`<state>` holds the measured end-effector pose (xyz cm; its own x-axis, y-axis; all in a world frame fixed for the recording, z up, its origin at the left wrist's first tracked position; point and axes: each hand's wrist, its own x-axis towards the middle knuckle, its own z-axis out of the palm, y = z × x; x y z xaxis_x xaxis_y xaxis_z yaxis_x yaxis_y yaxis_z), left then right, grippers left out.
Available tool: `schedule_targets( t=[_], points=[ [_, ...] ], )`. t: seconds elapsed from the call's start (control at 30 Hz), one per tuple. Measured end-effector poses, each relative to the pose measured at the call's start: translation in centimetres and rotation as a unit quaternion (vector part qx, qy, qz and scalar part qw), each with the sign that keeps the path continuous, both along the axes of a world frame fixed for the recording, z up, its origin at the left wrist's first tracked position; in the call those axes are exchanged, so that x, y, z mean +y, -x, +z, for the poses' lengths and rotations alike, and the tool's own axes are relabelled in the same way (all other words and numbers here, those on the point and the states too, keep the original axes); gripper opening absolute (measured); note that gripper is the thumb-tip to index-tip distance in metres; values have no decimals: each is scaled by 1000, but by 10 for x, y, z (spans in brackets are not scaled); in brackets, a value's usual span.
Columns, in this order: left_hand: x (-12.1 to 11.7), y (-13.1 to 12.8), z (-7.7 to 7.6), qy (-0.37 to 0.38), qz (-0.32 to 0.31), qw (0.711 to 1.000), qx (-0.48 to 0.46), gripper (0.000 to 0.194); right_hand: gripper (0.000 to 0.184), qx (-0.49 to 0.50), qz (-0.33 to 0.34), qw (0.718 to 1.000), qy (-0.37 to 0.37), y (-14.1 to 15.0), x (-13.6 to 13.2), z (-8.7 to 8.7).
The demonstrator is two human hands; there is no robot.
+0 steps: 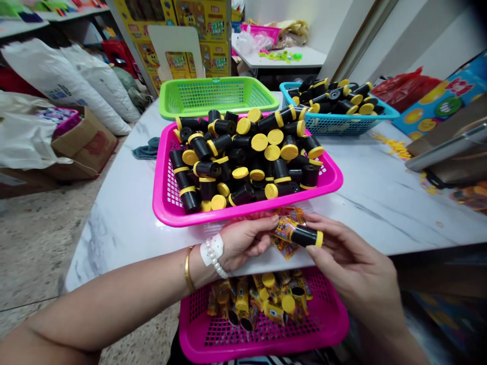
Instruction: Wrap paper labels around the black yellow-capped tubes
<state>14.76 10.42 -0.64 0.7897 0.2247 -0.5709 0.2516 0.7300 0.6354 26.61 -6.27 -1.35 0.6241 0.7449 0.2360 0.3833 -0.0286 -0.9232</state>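
Observation:
Both hands meet at the near table edge on one black tube with a yellow cap [306, 235]. My right hand [342, 263] grips the tube's capped end. My left hand [247, 239] pinches a printed yellow-orange label [285, 230] that wraps the tube's other end; more loose labels lie under it. Just behind stands a pink basket [167, 203] heaped with several bare black tubes with yellow caps. Below the table edge, a second pink basket [327, 324] holds several tubes wrapped in labels.
A blue basket [342, 125] of black tubes and a green basket [216, 96] stand at the back of the white marble table [380, 197]. Yellow bits lie scattered at right beside a metal tray [445, 152]. Sacks and a cardboard box [85, 144] sit on the floor at left.

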Motion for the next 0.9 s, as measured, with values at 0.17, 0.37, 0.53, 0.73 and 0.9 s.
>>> schedule_targets(
  t=[0.17,0.37,0.53,0.73,0.9],
  points=[
    [3,0,-5,15,-5,1000,-24,27,24,82,33,995,-38,0,8,-7],
    [1,5,-3,-75,-9,995,-71,30,32,30,13,998,-58,-12,-12,-12],
    [-4,8,-7,-113,-146,977,-103,45,44,31,86,995,-28,-12,-21,-12],
    [-7,6,-15,-106,-140,981,-84,35,38,-127,102,986,-33,-11,-15,-16],
    [-4,7,-7,-113,-171,975,-82,36,48,-216,94,972,-26,-11,-12,-13]
  ],
)
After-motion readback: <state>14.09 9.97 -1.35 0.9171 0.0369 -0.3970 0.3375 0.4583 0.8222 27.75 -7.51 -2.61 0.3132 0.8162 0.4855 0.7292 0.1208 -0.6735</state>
